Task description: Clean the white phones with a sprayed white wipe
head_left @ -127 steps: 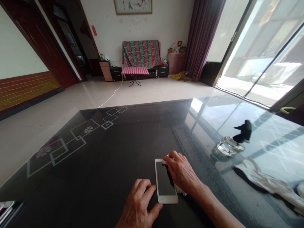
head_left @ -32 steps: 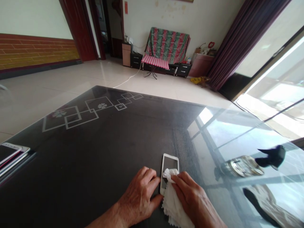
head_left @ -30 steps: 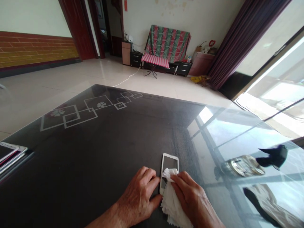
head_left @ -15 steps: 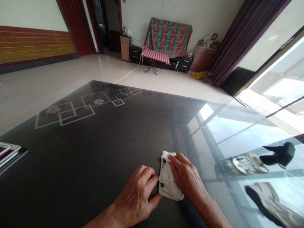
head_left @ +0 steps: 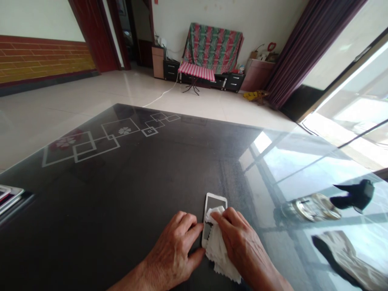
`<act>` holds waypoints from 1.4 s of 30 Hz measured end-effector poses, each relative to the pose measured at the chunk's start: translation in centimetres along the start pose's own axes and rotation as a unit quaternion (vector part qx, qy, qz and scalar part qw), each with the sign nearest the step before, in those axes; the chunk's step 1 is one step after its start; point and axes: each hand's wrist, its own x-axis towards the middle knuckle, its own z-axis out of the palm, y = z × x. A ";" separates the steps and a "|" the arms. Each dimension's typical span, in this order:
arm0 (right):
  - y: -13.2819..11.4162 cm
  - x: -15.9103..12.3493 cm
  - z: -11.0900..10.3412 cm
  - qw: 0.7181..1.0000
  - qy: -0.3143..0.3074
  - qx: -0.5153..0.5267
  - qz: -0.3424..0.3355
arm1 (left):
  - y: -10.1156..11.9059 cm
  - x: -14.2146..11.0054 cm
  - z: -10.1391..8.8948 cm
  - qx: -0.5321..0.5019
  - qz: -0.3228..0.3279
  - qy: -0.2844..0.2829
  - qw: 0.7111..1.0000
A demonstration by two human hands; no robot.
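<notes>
White-bordered smartphone, head view, lying flat with its screen upward on the glossy black tabletop, close to the wearer. Its long axis runs away from the wearer, the far end leaning slightly to the right; which end is the phone's top cannot be told. White cloth with a serrated edge covers the middle of the screen and trails past the near-right corner, hiding it. Right hand: thumb and fingers pinch the cloth against the screen, blocking the right edge from sight. Left hand: fingers loosely bent, forefinger and thumb parted, their tips at the left edge and near-left corner.

To the right, well apart from the phone: a clear bottle with a black spray head, and, nearer the wearer, a crumpled pale fabric. At the far left, cut by the border: stacked phones. Along the tabletop's left side: a pale pattern of overlapping squares. Beyond, on the tiled floor: a small folding table with a red-and-white striped cover.
</notes>
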 end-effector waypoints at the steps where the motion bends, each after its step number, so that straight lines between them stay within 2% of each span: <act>1: 0.0 0.4 -0.1 1.000 0.002 -0.012 0.001 | 0.0 0.0 0.0 0.000 -0.001 0.002 1.000; 7: 0.5 3.2 0.0 0.998 0.022 -0.057 0.012 | 0.1 0.1 -0.1 -0.002 -0.004 0.003 1.000; 10: 0.7 3.7 0.0 0.998 0.031 -0.061 0.012 | 0.0 0.1 0.0 -0.002 -0.001 0.007 1.000; 26: -0.5 -2.1 0.4 0.999 0.029 -0.018 0.037 | -0.1 0.3 -0.1 0.017 0.014 0.009 1.000; 33: -0.2 -2.0 0.5 0.995 0.063 -0.010 0.079 | 0.1 0.1 0.0 0.033 0.015 0.018 0.999; 38: 0.2 -0.8 0.6 0.992 0.066 0.004 0.105 | -0.4 1.4 -1.1 0.069 -0.020 -0.031 0.997; 40: 0.3 -0.7 0.5 0.992 0.062 0.008 0.111 | -1.0 2.7 -1.9 0.103 -0.037 -0.062 0.992; 42: 0.3 -0.7 0.5 0.991 0.057 0.013 0.118 | -1.9 4.3 -2.5 0.126 -0.031 -0.116 0.985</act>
